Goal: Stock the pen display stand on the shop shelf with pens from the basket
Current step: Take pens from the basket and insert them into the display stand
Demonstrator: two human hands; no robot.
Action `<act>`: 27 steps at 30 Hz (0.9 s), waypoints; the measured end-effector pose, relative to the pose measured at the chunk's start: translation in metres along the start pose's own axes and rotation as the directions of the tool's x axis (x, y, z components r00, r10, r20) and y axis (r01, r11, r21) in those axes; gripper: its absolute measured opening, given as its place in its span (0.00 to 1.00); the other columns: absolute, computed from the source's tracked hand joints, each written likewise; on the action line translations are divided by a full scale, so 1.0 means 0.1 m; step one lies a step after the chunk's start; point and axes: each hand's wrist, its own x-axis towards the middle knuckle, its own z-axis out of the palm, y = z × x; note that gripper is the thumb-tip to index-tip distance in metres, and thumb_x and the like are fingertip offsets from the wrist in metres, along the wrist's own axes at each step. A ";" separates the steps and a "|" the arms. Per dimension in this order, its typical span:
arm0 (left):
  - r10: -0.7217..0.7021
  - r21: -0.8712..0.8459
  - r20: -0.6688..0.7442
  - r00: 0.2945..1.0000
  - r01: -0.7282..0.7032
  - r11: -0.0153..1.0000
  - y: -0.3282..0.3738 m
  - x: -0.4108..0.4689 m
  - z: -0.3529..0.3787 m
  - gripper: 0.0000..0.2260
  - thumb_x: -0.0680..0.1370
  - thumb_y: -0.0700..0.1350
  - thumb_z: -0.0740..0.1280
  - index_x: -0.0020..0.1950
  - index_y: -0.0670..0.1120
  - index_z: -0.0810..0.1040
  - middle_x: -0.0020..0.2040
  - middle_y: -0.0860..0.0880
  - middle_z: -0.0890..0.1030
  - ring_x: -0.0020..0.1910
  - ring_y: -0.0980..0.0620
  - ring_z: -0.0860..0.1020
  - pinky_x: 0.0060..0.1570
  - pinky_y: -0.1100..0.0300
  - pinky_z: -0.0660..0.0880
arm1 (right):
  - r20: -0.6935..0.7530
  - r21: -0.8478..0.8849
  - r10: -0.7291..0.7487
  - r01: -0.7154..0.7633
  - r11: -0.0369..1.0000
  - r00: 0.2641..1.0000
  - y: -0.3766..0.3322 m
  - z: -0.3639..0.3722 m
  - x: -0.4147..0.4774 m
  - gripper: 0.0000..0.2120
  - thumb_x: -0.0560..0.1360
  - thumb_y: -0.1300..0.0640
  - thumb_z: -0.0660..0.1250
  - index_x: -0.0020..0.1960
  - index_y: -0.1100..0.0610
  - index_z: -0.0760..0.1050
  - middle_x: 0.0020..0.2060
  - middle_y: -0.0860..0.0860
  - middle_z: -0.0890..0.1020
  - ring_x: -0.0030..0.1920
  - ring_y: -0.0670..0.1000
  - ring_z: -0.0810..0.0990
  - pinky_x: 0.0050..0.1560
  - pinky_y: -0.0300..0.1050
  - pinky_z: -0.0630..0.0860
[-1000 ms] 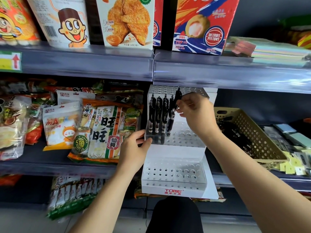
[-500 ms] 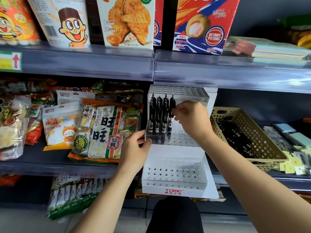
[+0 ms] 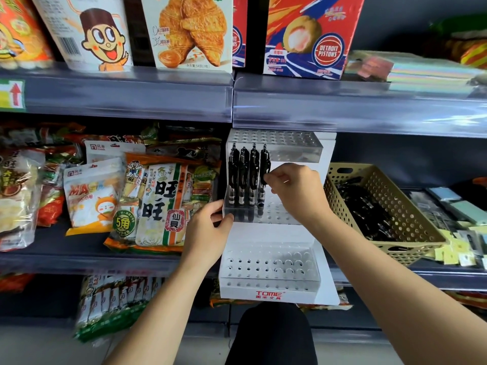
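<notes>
A white tiered pen display stand (image 3: 271, 293) with rows of holes sits on the middle shelf. Several black pens (image 3: 243, 177) stand upright in the left holes of its middle tier. My right hand (image 3: 295, 191) pinches the rightmost black pen (image 3: 263, 167) near its clip, the pen seated in the tier. My left hand (image 3: 208, 233) grips the left edge of the stand's middle tier. A beige perforated basket (image 3: 411, 227) with black pens (image 3: 366, 206) inside stands right of the stand.
Snack bags (image 3: 155, 204) crowd the shelf left of the stand. Boxed snacks (image 3: 303, 35) line the upper shelf, whose rail overhangs the stand's top tier. Small stationery packs (image 3: 458, 209) lie right of the basket. My dark-clothed knee (image 3: 271, 335) is below.
My right hand lowered the pen from above the top tier down into a hole beside the other pens. The left hand stayed on the stand.
</notes>
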 end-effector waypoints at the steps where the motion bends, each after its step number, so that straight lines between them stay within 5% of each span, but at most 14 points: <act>1: -0.001 0.012 -0.009 1.000 0.001 1.000 -0.01 0.00 0.01 0.19 0.78 0.44 0.66 0.69 0.47 0.71 0.63 0.52 0.76 0.53 0.59 0.73 0.51 0.64 0.67 | 0.011 -0.011 -0.005 0.006 1.000 1.000 0.02 -0.02 -0.01 0.09 0.75 0.51 0.67 0.44 0.57 0.81 0.35 0.48 0.80 0.38 0.48 0.78 0.40 0.40 0.71; 4: 0.069 0.049 -0.119 0.990 -0.063 0.997 -0.01 -0.04 0.02 0.17 0.77 0.45 0.66 0.66 0.48 0.73 0.61 0.52 0.76 0.54 0.58 0.74 0.47 0.70 0.69 | 0.004 -0.019 0.006 -0.006 1.000 1.000 0.14 -0.12 -0.07 0.09 0.75 0.52 0.67 0.45 0.57 0.81 0.35 0.47 0.80 0.38 0.46 0.78 0.40 0.38 0.72; 7: 0.286 0.091 -0.207 0.936 -0.273 0.958 0.07 -0.16 0.05 0.11 0.76 0.43 0.67 0.58 0.47 0.78 0.52 0.52 0.77 0.48 0.58 0.77 0.45 0.69 0.73 | -0.039 -0.031 0.028 -0.029 0.999 0.999 0.36 -0.29 -0.16 0.08 0.75 0.53 0.67 0.45 0.56 0.81 0.36 0.47 0.82 0.39 0.45 0.80 0.38 0.29 0.70; 12: 0.463 0.018 0.041 0.886 -0.464 0.886 0.34 -0.33 0.20 0.10 0.75 0.39 0.68 0.53 0.52 0.79 0.46 0.58 0.79 0.44 0.61 0.78 0.40 0.73 0.74 | -0.158 -0.105 0.065 -0.083 0.991 0.985 0.87 -0.74 -0.38 0.09 0.76 0.57 0.66 0.49 0.59 0.82 0.40 0.48 0.82 0.34 0.41 0.76 0.35 0.29 0.73; 17: 0.456 -0.052 0.261 0.851 -0.459 0.887 0.62 -0.48 0.60 0.10 0.76 0.41 0.68 0.54 0.54 0.79 0.47 0.60 0.81 0.46 0.65 0.78 0.42 0.75 0.74 | -0.150 -0.176 0.171 -0.196 0.965 0.974 1.31 -1.10 -0.62 0.09 0.76 0.55 0.65 0.48 0.59 0.81 0.42 0.50 0.84 0.39 0.48 0.81 0.40 0.41 0.78; 23: 0.425 -0.050 0.408 0.808 -0.445 0.894 0.86 -0.48 1.30 0.15 0.78 0.44 0.66 0.64 0.47 0.76 0.55 0.54 0.81 0.48 0.68 0.77 0.46 0.80 0.70 | -0.062 -0.309 0.215 -0.223 0.924 0.975 1.70 -1.39 -0.69 0.09 0.77 0.54 0.65 0.50 0.57 0.82 0.44 0.49 0.84 0.36 0.42 0.76 0.31 0.26 0.67; 27: 0.251 0.117 0.490 0.835 -0.348 0.930 0.88 -0.30 1.79 0.21 0.79 0.50 0.63 0.71 0.48 0.69 0.65 0.50 0.75 0.62 0.54 0.74 0.61 0.59 0.73 | -0.031 -0.299 0.272 -0.269 0.916 0.962 1.89 -1.51 -0.56 0.10 0.77 0.56 0.65 0.55 0.58 0.80 0.48 0.51 0.84 0.42 0.46 0.79 0.42 0.34 0.73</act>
